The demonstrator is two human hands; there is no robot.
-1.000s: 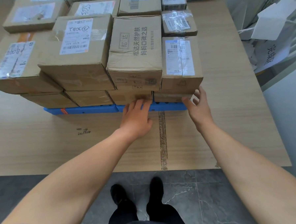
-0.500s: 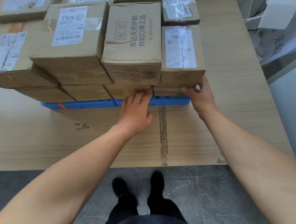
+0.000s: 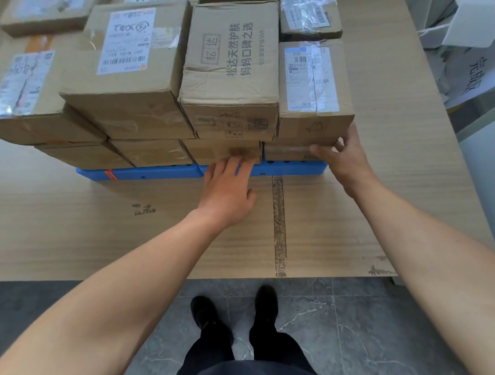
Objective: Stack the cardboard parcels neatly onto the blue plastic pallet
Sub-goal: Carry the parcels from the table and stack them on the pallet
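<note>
Two layers of brown cardboard parcels (image 3: 122, 94), taped and white-labelled, packed tight on the blue pallet (image 3: 143, 174) over a pale wooden board (image 3: 66, 229). Top layer, near right end, a narrow parcel (image 3: 314, 84): lying flat, label up, lengthwise straight away from the viewer, short end facing front. Right hand (image 3: 346, 161) gripping its lower front corner, thumb along the bottom edge, fingers curled round the side. Left hand (image 3: 227, 192) flat, straight fingertips pressing the front of the low middle parcel (image 3: 213, 152).
</note>
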